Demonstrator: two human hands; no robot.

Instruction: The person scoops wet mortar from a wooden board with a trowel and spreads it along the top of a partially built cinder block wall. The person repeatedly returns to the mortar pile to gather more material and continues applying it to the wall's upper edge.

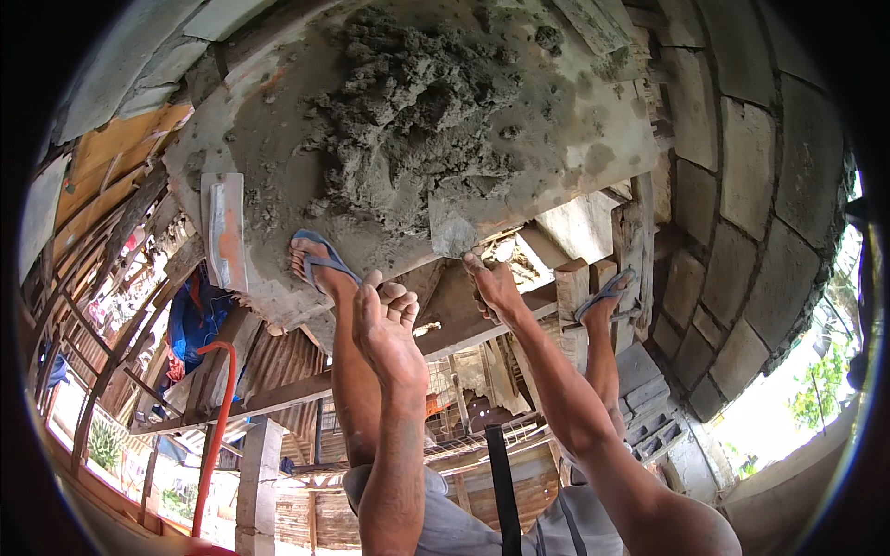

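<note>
A heap of wet grey mortar lies on a wide board smeared with cement. My right hand is closed, its fingers wrapped around the handle end of a trowel. The trowel's flat grey blade points away from me and rests at the near edge of the mortar. The handle is mostly hidden by my fingers. Nearer to me and to the left, my left hand is raised with its palm turned up and bare. Its fingers are loosely bent and apart, holding nothing.
My left foot, in a blue flip-flop, stands on the board; my right foot is on timber at right. A concrete block wall curves along the right. A red bent bar rises at lower left. Gaps between beams show a lower level.
</note>
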